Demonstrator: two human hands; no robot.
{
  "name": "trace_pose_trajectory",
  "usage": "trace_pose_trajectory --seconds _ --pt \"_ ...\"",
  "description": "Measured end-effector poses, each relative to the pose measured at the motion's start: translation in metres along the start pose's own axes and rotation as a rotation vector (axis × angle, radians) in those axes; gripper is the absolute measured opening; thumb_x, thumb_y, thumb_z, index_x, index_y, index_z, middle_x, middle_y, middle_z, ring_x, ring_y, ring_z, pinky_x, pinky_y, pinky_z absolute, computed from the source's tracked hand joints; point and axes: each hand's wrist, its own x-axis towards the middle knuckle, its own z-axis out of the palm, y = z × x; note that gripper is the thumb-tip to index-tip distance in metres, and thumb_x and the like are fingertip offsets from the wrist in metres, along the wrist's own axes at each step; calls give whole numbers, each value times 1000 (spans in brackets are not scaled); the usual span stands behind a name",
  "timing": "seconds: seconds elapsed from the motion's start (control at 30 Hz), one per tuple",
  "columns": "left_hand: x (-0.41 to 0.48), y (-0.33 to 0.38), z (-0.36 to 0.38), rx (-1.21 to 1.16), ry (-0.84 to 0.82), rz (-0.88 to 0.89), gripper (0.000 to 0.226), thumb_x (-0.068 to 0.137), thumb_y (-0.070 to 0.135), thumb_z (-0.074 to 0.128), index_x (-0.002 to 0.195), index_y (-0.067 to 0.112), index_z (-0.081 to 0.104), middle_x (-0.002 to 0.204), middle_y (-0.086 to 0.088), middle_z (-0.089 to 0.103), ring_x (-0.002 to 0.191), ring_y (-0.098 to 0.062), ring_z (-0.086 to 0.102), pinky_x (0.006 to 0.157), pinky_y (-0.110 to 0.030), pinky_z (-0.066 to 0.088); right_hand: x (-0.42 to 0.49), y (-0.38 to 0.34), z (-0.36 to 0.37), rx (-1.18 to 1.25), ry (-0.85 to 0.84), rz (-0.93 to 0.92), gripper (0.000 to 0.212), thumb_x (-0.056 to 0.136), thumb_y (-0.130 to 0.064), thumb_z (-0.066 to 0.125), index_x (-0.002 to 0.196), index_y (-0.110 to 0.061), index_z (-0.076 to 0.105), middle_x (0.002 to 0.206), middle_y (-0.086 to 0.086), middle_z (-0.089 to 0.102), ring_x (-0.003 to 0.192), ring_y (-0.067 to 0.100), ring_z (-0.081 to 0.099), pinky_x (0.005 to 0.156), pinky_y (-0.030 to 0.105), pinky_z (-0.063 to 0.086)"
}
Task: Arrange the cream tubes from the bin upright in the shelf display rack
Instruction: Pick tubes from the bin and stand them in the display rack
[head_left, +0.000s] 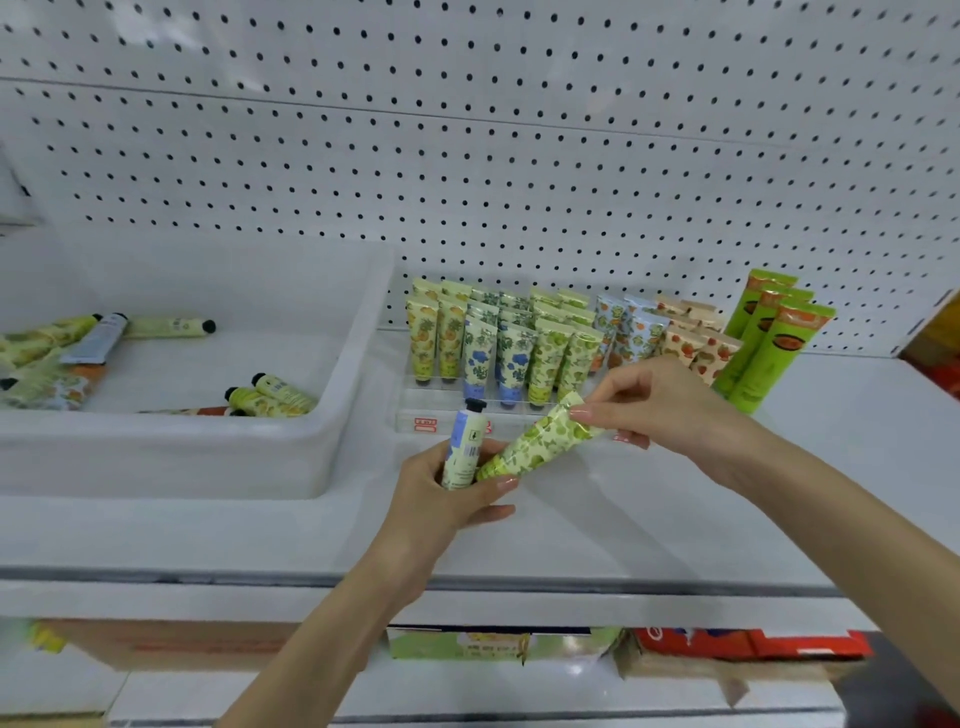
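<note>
My left hand (447, 499) grips two cream tubes in front of the rack: a pale tube with a black cap (464, 447) standing upright, and the lower end of a green-patterned tube (535, 441). My right hand (660, 405) pinches the crimped top end of that green tube, which slants up to the right. The clear display rack (415, 415) holds rows of upright tubes (514, 348) in yellow, blue, green and orange prints. The white bin (332, 415) at the left holds several loose tubes (270, 397) lying flat.
Three tall green tubes (763, 348) lean at the rack's right end. A white pegboard (519, 156) backs the shelf. Cardboard boxes (493, 644) sit on the shelf below. An orange and red package (935, 343) shows at the far right edge.
</note>
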Motion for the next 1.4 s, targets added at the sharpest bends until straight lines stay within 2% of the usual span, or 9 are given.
trace_pose_trajectory --seconds 0.13,0.23,0.33,0.47,0.63,0.77,0.97,1.13,1.4 --pt "3 0 -7 -30 -1 -8 16 81 0 68 97 2 69 88 -9 70 78 -18 66 70 -34 59 7 -10 -3 -37 38 -14 14 75 -20 77 68 -9 72 46 -11 48 40 2 36 41 12 29" --pt "4 -1 -11 22 57 8 13 88 10 62 99 3 67 86 -10 70 73 -17 67 62 -28 57 14 -15 -17 -61 127 -41 11 77 -24 76 68 -17 73 56 5 52 45 15 36 43 20 27" --pt "9 -3 -14 120 90 3 26 93 29 55 102 6 65 68 -2 60 48 -11 47 45 -20 39 23 -13 -29 -138 254 -119 11 80 -19 74 74 -10 73 54 8 44 38 7 31 38 14 28" --pt "19 -2 -12 25 41 -43 45 92 47 43 104 10 65 60 1 45 45 -8 30 42 -19 23 34 -1 -33 -296 391 -200 10 82 -20 72 73 -15 71 52 1 33 47 11 27 43 10 26" --pt "25 -6 -10 -21 -6 -79 42 102 33 29 101 12 64 59 2 47 44 -8 34 41 -18 26 43 16 -28 -426 470 -227 9 82 -24 71 77 -17 71 58 1 40 52 11 34 48 13 28" --pt "23 -10 -12 27 -20 -2 24 101 23 37 88 15 56 68 -5 55 49 -12 46 43 -23 36 47 19 -25 -480 472 -270 9 81 -22 72 80 -13 73 55 -4 41 53 6 37 52 6 31" --pt "23 -9 -13 -6 -33 38 14 95 16 47 98 6 57 73 -7 65 59 -20 61 52 -29 51 55 19 -21 -545 371 -286 12 82 -23 72 78 -12 74 51 5 44 48 14 38 51 3 31" --pt "24 -10 -13 -11 -24 54 15 92 8 53 106 6 56 81 -10 71 74 -31 70 64 -38 57 58 20 -20 -577 321 -264 8 82 -28 71 78 -21 69 61 13 56 55 18 48 52 16 33" --pt "27 -17 -14 22 30 88 29 86 8 61 113 9 54 110 -22 64 95 -43 65 80 -64 51 61 23 -20 -583 295 -249 12 81 -27 73 83 -26 61 66 -5 54 60 7 47 61 28 40"
